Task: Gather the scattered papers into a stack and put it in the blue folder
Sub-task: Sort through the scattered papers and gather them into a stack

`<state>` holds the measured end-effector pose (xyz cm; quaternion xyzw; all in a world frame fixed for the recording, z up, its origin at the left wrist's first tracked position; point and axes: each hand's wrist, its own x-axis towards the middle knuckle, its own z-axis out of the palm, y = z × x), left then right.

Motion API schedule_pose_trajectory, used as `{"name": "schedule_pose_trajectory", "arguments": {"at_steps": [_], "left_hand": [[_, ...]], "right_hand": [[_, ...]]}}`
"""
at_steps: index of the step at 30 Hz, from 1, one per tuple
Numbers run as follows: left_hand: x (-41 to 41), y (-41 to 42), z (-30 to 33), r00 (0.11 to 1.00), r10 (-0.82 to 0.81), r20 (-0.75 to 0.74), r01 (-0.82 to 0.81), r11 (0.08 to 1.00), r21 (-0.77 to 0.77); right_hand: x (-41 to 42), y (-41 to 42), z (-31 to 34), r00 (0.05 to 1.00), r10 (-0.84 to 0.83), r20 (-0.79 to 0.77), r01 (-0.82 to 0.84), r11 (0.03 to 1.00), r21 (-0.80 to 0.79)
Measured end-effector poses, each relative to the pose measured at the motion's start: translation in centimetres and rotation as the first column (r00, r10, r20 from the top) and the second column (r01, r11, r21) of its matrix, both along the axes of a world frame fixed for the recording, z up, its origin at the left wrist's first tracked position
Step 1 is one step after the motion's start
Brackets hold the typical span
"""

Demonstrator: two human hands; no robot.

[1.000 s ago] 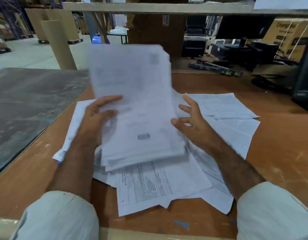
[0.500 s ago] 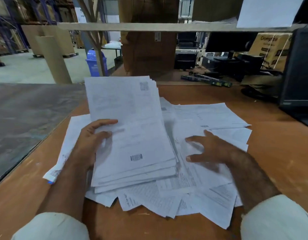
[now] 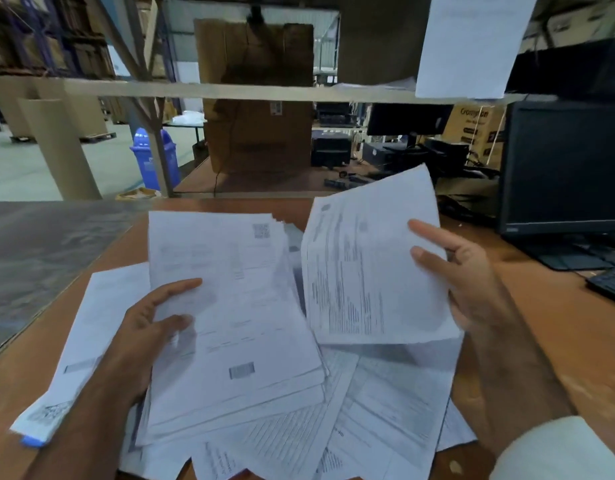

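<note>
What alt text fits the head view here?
A person's left hand holds a stack of papers while the right hand lifts one sheet above loose papers on a wooden table.

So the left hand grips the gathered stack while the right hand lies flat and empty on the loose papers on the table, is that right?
Not quite. The left hand does grip the gathered stack, but the right hand is not flat or empty: the head view shows it holding up a printed sheet above the loose papers on the table.
</note>
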<state>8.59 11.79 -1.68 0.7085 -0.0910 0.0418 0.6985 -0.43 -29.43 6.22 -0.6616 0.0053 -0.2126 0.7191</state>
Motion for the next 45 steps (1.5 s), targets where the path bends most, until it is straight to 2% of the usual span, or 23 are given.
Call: {"name": "schedule_pose_trajectory", "arguments": {"at_steps": [1, 3, 6, 9, 10, 12, 14, 21, 24, 26, 30, 32, 35, 38, 40, 41, 43, 45], "left_hand": [[0.1, 0.0, 0.0, 1.0, 0.0, 0.001, 0.0, 1.0, -0.007], [0.1, -0.1, 0.0, 1.0, -0.006, -0.011, 0.006, 1.0, -0.021], [-0.1, -0.6, 0.5, 1.0, -0.011, -0.02, 0.01, 1.0, -0.026], [-0.5, -1.3, 1.2, 1.0, -0.003, 0.018, 0.003, 1.0, 0.012], [-0.8, -1.6, 1.3, 0.999, -0.01, 0.041, 0.01, 1.0, 0.013], [-1.2, -2.1, 1.4, 0.996, -0.027, 0.08, 0.023, 0.999, 0.049], [-0.9, -2.5, 1.2, 0.995, -0.018, 0.096, 0.007, 0.993, 0.118], [-0.7, -2.0, 1.3, 0.979, 0.058, 0.198, -0.11, 0.959, 0.262], [0.3, -1.2, 2.3, 0.999, 0.015, -0.041, -0.01, 0.991, 0.135], [0.1, -1.6, 2.9, 0.997, -0.001, -0.082, 0.009, 0.995, 0.097], [-2.1, -3.9, 2.5, 0.993, 0.0, 0.121, -0.011, 0.996, 0.094], [-2.3, -4.3, 2.1, 0.99, -0.048, 0.131, 0.035, 0.994, 0.101], [-1.8, -4.1, 1.1, 0.982, -0.094, 0.163, 0.076, 0.991, 0.11], [-1.3, -3.7, 0.7, 0.985, -0.07, 0.155, 0.051, 0.991, 0.128], [-0.9, -2.6, 0.9, 0.991, -0.022, 0.129, 0.012, 0.996, 0.083], [-0.6, -1.9, 1.0, 0.992, 0.007, 0.124, -0.016, 0.998, 0.067], [-0.1, -0.4, 0.8, 0.994, 0.059, 0.097, -0.07, 0.992, 0.109], [0.3, 0.9, 0.2, 0.99, 0.086, 0.108, -0.114, 0.949, 0.292]], "right_hand": [[-0.4, -0.3, 0.4, 0.999, -0.015, 0.047, 0.009, 0.994, 0.113], [-0.7, -0.7, 0.7, 0.996, -0.048, 0.074, 0.03, 0.972, 0.232], [-0.2, -0.1, 0.5, 1.0, -0.009, 0.006, 0.008, 0.983, 0.183], [0.6, 1.9, -0.9, 0.995, 0.018, -0.098, -0.027, 0.996, -0.089], [1.2, 2.6, -1.9, 0.987, 0.055, -0.154, -0.092, 0.966, -0.244], [2.1, 4.2, -4.0, 0.952, 0.076, -0.296, -0.228, 0.824, -0.52], [2.9, 5.5, -5.1, 0.945, 0.003, -0.328, -0.221, 0.744, -0.63], [3.3, 8.2, -5.5, 0.972, -0.082, -0.22, -0.1, 0.704, -0.703], [3.3, 9.3, -5.6, 0.985, -0.113, -0.131, -0.017, 0.688, -0.726], [3.4, 10.0, -6.1, 0.99, -0.116, -0.076, 0.018, 0.652, -0.758], [3.3, 11.4, -6.8, 0.989, -0.135, -0.065, 0.024, 0.572, -0.82], [3.1, 12.3, -6.9, 0.978, -0.199, -0.068, 0.039, 0.491, -0.871], [2.9, 13.4, -7.1, 0.972, -0.223, -0.07, 0.037, 0.441, -0.897], [3.4, 12.5, -6.8, 0.97, -0.2, -0.136, -0.021, 0.49, -0.871], [3.9, 10.2, -6.2, 0.958, -0.223, -0.179, -0.034, 0.534, -0.845], [3.9, 8.7, -6.0, 0.951, -0.24, -0.194, -0.045, 0.514, -0.857], [3.7, 6.0, -5.8, 0.912, -0.291, -0.289, -0.162, 0.393, -0.905], [3.0, 4.2, -5.9, 0.833, -0.346, -0.432, -0.341, 0.295, -0.893]]}}
